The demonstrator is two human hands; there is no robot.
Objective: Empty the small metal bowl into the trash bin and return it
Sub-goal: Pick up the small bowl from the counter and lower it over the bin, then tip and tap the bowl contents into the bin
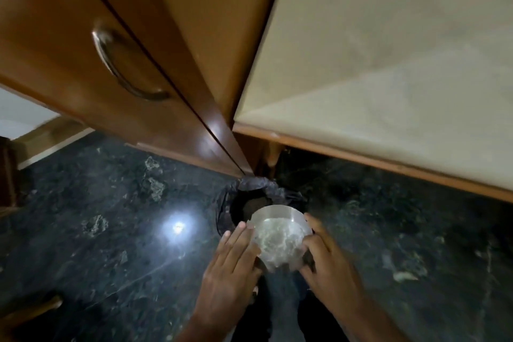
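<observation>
A small metal bowl (280, 236) with whitish residue inside is held between both hands just above the near rim of the trash bin. My left hand (230, 266) presses its left side with flat fingers. Around the bowl's right side curls my right hand (327, 255). The trash bin (249, 189), lined with a dark plastic bag, stands on the floor below the cabinet corner. Brown waste shows inside it. The bowl's opening faces up toward me, tilted slightly.
An open wooden cabinet door (374, 64) with a pale inner face hangs over the right. Closed wooden doors with a curved metal handle (122, 64) stand at left. The floor (111, 230) is dark marbled stone with a light reflection.
</observation>
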